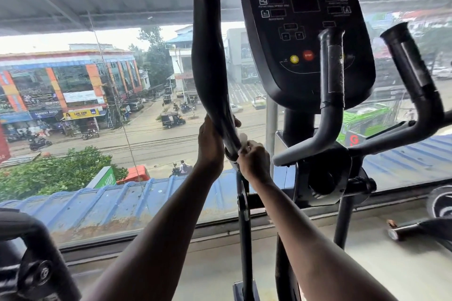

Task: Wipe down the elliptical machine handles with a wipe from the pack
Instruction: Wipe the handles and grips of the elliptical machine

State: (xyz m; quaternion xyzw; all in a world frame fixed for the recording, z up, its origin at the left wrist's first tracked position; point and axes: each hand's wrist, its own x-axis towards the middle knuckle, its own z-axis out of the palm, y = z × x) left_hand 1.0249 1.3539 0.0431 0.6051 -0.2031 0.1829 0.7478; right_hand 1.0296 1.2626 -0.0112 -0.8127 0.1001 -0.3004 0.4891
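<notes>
The elliptical's long black left handle (208, 56) rises from centre to the top edge. My left hand (210, 144) wraps around its lower end from the left side. My right hand (254, 160) presses a small white wipe (243, 140) against the same handle just below, at the joint with the upright bar. Two short fixed handles stand further right: a grey-black one (330, 95) in front of the console and a black one (413, 73). The wipe pack is out of sight.
The black console (305, 19) with a red stop button faces me. A large window (97, 129) behind the machine looks down on a street. Part of another machine (29, 259) sits at lower left, more equipment (428, 225) on the floor at right.
</notes>
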